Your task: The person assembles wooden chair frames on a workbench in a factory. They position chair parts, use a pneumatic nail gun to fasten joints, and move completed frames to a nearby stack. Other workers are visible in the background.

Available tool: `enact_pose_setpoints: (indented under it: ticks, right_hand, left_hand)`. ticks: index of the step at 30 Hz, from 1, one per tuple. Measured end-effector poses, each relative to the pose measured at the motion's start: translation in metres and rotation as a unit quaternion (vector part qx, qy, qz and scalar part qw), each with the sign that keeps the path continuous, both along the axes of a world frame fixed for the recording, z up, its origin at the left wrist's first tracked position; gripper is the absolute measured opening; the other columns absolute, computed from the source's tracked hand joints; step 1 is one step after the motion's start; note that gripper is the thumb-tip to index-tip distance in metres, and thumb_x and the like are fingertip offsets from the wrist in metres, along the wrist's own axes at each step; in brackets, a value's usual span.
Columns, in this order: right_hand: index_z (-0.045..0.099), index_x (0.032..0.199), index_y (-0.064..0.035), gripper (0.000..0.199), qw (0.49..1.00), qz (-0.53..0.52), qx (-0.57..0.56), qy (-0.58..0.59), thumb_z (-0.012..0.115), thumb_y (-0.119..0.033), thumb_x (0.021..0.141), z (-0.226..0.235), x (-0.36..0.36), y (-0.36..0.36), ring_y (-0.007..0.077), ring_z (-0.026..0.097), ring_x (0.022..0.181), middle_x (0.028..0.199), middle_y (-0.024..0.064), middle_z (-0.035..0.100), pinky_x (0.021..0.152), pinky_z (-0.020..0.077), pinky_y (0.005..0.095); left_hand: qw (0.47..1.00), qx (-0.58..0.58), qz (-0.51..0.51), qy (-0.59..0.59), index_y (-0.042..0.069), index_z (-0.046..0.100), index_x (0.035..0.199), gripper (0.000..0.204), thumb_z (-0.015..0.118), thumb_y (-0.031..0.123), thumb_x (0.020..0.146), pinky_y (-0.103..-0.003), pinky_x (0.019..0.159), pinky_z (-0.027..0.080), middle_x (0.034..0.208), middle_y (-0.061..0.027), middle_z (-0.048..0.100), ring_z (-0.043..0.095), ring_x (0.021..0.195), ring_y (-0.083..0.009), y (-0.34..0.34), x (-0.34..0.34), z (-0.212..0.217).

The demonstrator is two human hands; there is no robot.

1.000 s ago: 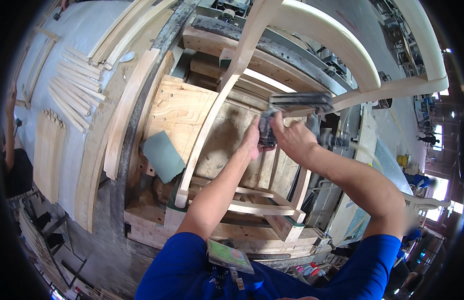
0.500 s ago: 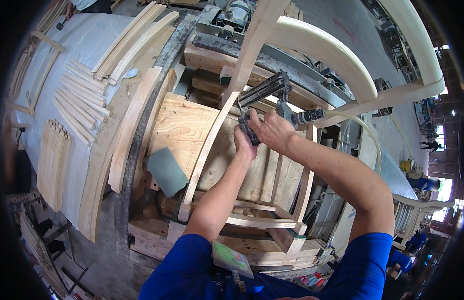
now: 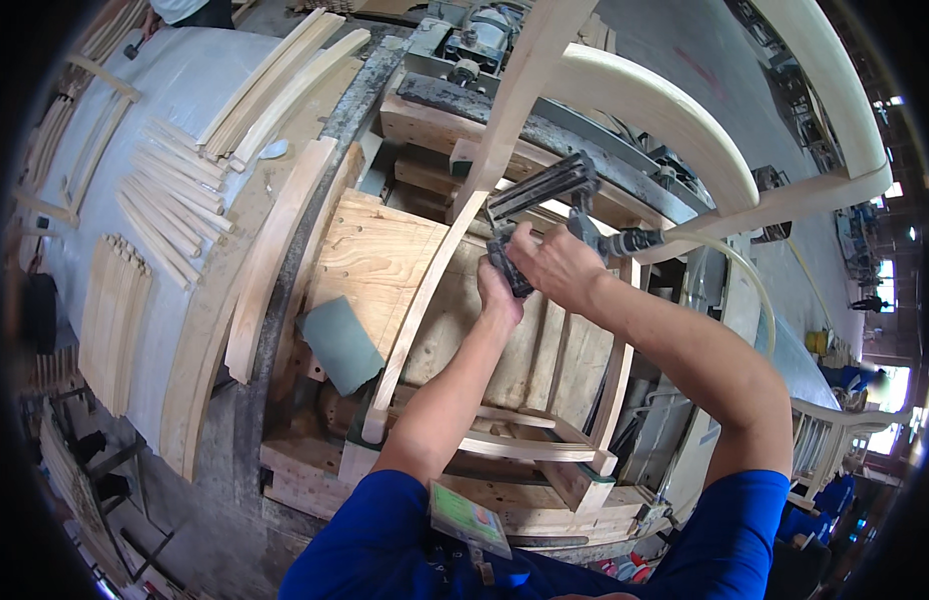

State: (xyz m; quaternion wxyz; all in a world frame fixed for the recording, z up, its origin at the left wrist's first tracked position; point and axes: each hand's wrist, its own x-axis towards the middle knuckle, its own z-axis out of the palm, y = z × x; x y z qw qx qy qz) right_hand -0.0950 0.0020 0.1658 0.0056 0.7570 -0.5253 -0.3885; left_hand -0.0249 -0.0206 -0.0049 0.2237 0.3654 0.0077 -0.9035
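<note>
A black pneumatic nail gun (image 3: 547,190) is held over the wooden chair frame, with its air hose (image 3: 730,250) running off to the right. My left hand (image 3: 500,295) is closed around the gun's dark lower end. Close beside it, my right hand (image 3: 563,268) is closed on the gun too, its fingertips hidden against the tool. Under and around both hands lies the pale wooden chair frame (image 3: 425,300), its curved arms and rails (image 3: 665,115) rising at upper right. A grey-green rectangular sheet (image 3: 342,345) rests on a plywood board (image 3: 380,250) left of my left forearm.
The frame sits in a heavy timber-and-metal clamping fixture (image 3: 545,130). Left of it, a covered table (image 3: 200,75) carries thin wooden sticks (image 3: 170,215), stacked slats (image 3: 115,330) and curved strips (image 3: 285,90). Another person (image 3: 195,12) stands at the far left; chair parts (image 3: 820,440) stand at right.
The view has shifted slightly, so the bench and frame sit a little further right and lower. Both hands stay on the nail gun, with the right fingers more curled.
</note>
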Motion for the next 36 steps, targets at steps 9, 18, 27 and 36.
enact_pose_setpoints:
  ticks: [9, 18, 27, 36]
  right_hand:
    - [0.047, 0.143, 0.0099, 0.054, 0.524, -0.627, 0.012, -0.577, 0.062, -0.021, 0.1, 0.037, 0.028, 0.082, 0.0278, 0.076, 0.084, 0.124, 0.027, 0.065, 0.069, 0.0634, 0.037]
    - [0.04, 0.141, 0.0028, 0.041, -0.362, -0.635, 0.15, -0.666, 0.044, -0.025, 0.111, -0.064, 0.135, 0.136, 0.0256, 0.067, 0.068, 0.128, 0.0427, 0.058, 0.065, 0.0619, 0.042]
    - [0.035, 0.147, 0.0019, 0.047, -0.47, -0.605, 0.248, -0.593, 0.042, -0.028, 0.112, -0.088, 0.136, 0.134, 0.0234, 0.064, 0.072, 0.134, 0.0393, 0.054, 0.072, 0.0611, 0.0418]
    - [0.043, 0.141, -0.0004, 0.04, -0.413, -0.612, 0.195, -0.646, 0.043, -0.027, 0.112, -0.07, 0.145, 0.145, 0.0189, 0.064, 0.069, 0.121, 0.0332, 0.063, 0.067, 0.0617, 0.0369]
  left_hand:
    - [0.98, -0.1, -0.161, -0.066, 0.014, 0.061, 0.131, 0.054, 0.04, 0.058, 0.107, -0.042, 0.094, 0.05, 0.116, -0.0053, 0.069, 0.064, 0.106, -0.0192, 0.073, 0.131, 0.052]
    - [0.986, 0.061, -0.105, -0.115, 0.008, 0.065, 0.105, 0.017, 0.069, 0.022, 0.096, -0.033, 0.071, 0.062, 0.085, -0.0006, 0.063, 0.068, 0.075, -0.0137, 0.104, 0.268, 0.135]
    - [0.971, 0.06, -0.097, -0.21, 0.004, 0.062, 0.096, 0.019, 0.065, 0.023, 0.095, -0.036, 0.057, 0.059, 0.076, -0.0033, 0.059, 0.063, 0.061, -0.0144, 0.102, 0.265, 0.141]
    - [0.955, 0.044, -0.183, -0.23, 0.006, 0.064, 0.096, 0.024, 0.067, 0.029, 0.092, -0.033, 0.052, 0.057, 0.08, -0.0041, 0.06, 0.064, 0.066, -0.0152, 0.098, 0.271, 0.159]
